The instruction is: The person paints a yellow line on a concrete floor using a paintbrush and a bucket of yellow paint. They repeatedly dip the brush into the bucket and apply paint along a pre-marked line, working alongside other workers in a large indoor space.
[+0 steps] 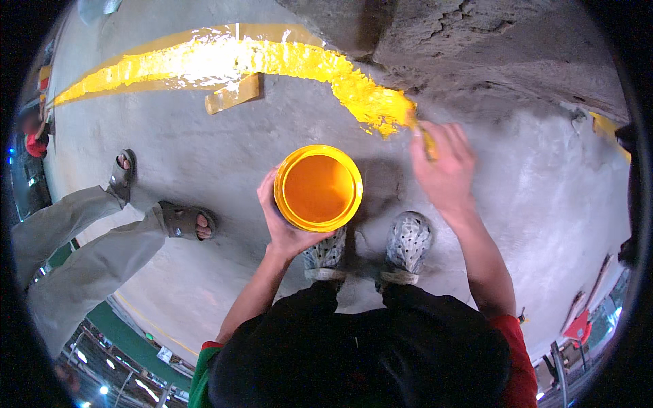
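Note:
My left hand (277,216) is wrapped round the side of a yellow paint bucket (318,188), held up above my feet. Orange-yellow paint fills part of it and its rim is smeared yellow. Out to the right, my right hand (443,163) is closed on the handle of a paintbrush (427,139). The bristles touch the right end of a wet yellow stripe (292,61) on the grey floor. This stripe curves from the far left to the foot of a rough stone block, over an older, duller yellow band.
A wooden piece (233,94) with yellow smears lies against the stripe's near side. The cracked stone block (490,54) rises at the far right. Another person's sandalled feet (187,221) stand at my left, and a person in red (37,139) is further off. My patterned clogs (408,241) are below the bucket.

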A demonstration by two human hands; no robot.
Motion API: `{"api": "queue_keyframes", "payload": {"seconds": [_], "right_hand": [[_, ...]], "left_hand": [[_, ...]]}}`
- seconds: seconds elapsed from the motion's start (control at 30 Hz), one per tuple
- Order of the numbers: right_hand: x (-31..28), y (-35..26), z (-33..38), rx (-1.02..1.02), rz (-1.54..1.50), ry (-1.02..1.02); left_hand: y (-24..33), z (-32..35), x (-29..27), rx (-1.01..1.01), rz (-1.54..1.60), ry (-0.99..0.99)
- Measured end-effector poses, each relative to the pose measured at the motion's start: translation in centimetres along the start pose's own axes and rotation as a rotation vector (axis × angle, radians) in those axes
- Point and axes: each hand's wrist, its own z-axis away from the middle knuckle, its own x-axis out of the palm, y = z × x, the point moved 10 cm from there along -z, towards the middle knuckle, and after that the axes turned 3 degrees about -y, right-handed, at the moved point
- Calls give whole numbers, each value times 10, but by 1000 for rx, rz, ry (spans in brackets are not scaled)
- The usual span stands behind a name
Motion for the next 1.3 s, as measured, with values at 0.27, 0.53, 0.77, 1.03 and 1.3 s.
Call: {"api": "queue_keyframes", "payload": {"seconds": [0.27, 0.53, 0.77, 1.03, 1.3], "right_hand": [[-11, 69, 0, 419, -236, -8], [-25, 91, 9, 381, -345, -8], [-25, 85, 0, 359, -374, 4], [-27, 136, 25, 496, -380, -39], [-109, 107, 26, 703, -485, 59]], "left_hand": [[3, -5, 17, 31, 12, -57], [2, -13, 38, 35, 27, -104], [3, -15, 46, 52, -19, -157], [1, -16, 48, 38, -16, -166], [16, -44, 67, 166, -39, -210]]}}
